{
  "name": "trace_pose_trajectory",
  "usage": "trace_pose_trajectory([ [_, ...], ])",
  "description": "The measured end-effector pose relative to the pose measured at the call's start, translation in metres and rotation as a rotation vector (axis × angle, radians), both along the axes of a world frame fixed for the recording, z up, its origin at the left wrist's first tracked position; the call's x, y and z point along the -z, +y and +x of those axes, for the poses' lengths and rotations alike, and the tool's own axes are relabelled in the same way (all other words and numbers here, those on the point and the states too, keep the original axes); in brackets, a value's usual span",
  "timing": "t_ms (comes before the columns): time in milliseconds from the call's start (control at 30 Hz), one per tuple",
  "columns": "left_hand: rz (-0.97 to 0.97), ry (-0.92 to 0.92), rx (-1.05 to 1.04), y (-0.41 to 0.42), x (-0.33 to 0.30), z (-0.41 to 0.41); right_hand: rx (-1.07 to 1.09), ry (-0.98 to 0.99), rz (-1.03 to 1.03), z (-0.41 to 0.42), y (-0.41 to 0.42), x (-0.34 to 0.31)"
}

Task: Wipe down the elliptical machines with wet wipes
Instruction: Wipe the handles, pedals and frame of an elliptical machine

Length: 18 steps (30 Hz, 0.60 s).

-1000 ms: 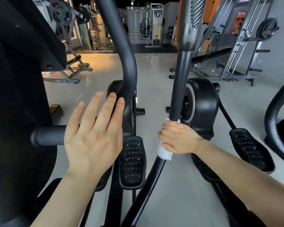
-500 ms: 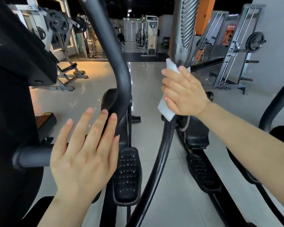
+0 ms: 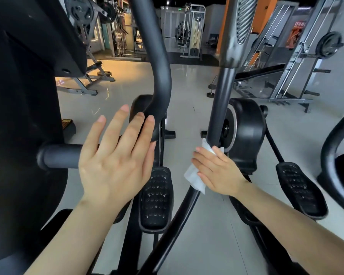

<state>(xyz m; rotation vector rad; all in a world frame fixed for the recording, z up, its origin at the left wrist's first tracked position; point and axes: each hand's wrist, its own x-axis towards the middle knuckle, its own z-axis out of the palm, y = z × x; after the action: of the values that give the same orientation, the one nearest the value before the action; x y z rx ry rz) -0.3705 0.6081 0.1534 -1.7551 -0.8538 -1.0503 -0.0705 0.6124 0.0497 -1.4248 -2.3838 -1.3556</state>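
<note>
A black elliptical machine fills the view, its body [image 3: 18, 126] at the left. My right hand [image 3: 218, 173] wraps a white wet wipe [image 3: 194, 177] around the machine's right moving arm [image 3: 219, 108], low on the bar below its grey ribbed grip [image 3: 240, 26]. My left hand [image 3: 115, 161] hovers flat with fingers straight and spread, fingertips near the curved left arm [image 3: 157, 76]. It holds nothing. A short black handle stub [image 3: 58, 155] juts out under it.
Studded foot pedals sit below at the centre [image 3: 156, 199] and right [image 3: 300, 189]. A black flywheel housing [image 3: 246, 132] stands behind the right arm. Another machine's frame [image 3: 334, 151] curves at the right edge. Weight racks and benches [image 3: 298, 62] line the tiled floor beyond.
My right hand slid the wipe up the right arm to its grip, then back down to the lower bar. My left hand stayed flat and open.
</note>
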Motion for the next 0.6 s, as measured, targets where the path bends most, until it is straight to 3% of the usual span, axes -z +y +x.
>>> trace_pose_trajectory([
  [167,-0.017,-0.013,0.007,-0.001,-0.001,0.002,-0.078,-0.270,0.109,0.003,-0.001,-0.034],
  [400,0.012,-0.021,0.007,-0.001,0.000,0.002,-0.051,-0.276,-0.167,0.003,-0.001,-0.041],
  [467,0.027,-0.011,0.027,0.000,0.001,0.001,-0.126,-0.347,-0.080,0.009,0.009,-0.068],
  [600,0.058,-0.033,0.018,0.002,0.003,0.000,-0.279,-0.269,0.176,0.018,0.038,-0.167],
])
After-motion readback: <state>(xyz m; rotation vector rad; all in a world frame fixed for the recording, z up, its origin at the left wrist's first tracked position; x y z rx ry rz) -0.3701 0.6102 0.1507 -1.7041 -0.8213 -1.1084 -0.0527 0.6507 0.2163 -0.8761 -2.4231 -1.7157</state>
